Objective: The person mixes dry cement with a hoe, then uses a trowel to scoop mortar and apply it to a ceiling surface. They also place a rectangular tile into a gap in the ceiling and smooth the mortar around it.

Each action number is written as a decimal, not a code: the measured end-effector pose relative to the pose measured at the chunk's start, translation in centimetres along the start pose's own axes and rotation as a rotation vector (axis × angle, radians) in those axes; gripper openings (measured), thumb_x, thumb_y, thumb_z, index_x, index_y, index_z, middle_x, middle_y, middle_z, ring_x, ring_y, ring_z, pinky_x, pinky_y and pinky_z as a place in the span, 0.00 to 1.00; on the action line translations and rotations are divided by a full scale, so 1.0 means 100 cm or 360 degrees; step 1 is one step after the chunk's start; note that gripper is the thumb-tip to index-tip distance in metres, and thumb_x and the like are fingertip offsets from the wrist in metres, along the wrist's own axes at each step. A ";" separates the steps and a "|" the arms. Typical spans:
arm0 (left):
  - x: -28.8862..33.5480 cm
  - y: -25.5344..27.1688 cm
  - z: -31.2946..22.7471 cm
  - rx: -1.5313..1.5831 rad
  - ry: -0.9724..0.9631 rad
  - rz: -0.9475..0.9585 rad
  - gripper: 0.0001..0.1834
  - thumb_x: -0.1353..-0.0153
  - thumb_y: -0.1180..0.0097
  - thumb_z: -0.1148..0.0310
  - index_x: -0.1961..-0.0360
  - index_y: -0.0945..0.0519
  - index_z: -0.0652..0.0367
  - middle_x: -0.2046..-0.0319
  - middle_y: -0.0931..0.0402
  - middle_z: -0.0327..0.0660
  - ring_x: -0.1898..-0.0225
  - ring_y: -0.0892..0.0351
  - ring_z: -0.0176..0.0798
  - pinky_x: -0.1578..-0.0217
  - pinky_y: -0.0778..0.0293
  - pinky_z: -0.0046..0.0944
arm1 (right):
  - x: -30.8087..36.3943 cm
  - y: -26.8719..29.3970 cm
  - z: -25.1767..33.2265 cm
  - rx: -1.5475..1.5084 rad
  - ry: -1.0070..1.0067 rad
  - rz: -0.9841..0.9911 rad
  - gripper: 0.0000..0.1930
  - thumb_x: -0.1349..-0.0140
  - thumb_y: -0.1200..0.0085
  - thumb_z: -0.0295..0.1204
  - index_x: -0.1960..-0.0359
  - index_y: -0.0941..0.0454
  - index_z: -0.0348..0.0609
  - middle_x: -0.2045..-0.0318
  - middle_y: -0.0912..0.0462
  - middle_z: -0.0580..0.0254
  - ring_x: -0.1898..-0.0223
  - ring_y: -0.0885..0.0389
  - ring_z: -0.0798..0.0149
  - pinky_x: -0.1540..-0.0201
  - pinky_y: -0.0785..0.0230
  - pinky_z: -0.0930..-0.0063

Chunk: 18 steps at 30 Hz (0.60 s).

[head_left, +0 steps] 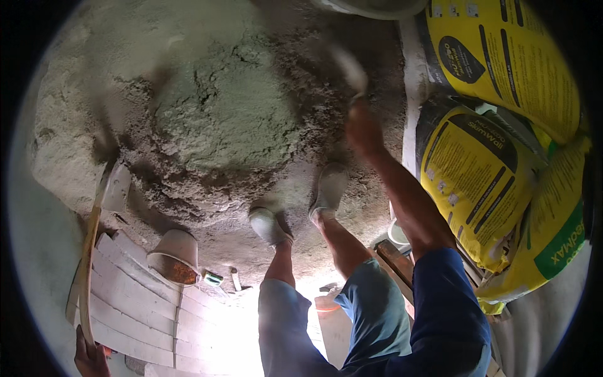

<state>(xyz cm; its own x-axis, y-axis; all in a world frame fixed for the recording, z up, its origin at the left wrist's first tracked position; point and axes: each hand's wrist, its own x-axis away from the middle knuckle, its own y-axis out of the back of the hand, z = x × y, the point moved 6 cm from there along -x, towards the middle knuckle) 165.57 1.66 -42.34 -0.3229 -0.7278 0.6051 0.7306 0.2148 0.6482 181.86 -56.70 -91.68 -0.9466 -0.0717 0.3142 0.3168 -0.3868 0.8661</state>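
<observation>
We've left hand (91,359) wrapped round wooden handle (88,257), right hand (362,122) clenching blurred tool (352,69); hasty swing could scatter powder (229,113) onto shoes (269,226)!

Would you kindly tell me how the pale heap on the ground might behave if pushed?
The pale heap would probably crumble rather than slide whole, since its surface is cracked. Its broad spread suggests considerable weight overall. The brown lumps along its edge look loose and may scatter.
</observation>
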 end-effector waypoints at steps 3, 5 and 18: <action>0.002 0.003 -0.004 0.0041 0.0015 0.0029 0.27 0.39 0.37 0.74 0.38 0.26 0.63 0.69 0.15 0.46 0.71 0.21 0.31 0.68 0.24 0.36 | -0.035 0.002 0.000 -0.0110 -0.0336 0.0062 0.17 0.36 0.48 0.28 0.46 0.29 0.36 0.62 0.18 0.41 0.63 0.18 0.41 0.57 0.26 0.47; 0.000 0.005 -0.006 0.0373 -0.0369 0.0070 0.27 0.39 0.36 0.73 0.38 0.26 0.63 0.69 0.15 0.47 0.71 0.20 0.32 0.67 0.24 0.36 | -0.068 0.021 0.004 -0.0243 -0.0408 0.0260 0.17 0.35 0.48 0.30 0.46 0.28 0.36 0.60 0.18 0.41 0.61 0.17 0.42 0.54 0.26 0.48; 0.013 0.007 -0.006 0.0172 -0.0135 0.0062 0.31 0.38 0.36 0.70 0.35 0.29 0.62 0.69 0.15 0.49 0.72 0.18 0.37 0.68 0.24 0.40 | 0.057 -0.006 -0.119 -0.0179 -0.0753 -0.0068 0.16 0.32 0.52 0.38 0.46 0.30 0.47 0.55 0.18 0.44 0.58 0.17 0.43 0.52 0.25 0.52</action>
<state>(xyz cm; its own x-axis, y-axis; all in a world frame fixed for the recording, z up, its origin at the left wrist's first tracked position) 166.04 0.52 -41.38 -0.3486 -0.6610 0.6645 0.6757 0.3140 0.6669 175.59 -67.82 -95.07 -0.8196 0.3619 0.4442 0.2451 -0.4792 0.8428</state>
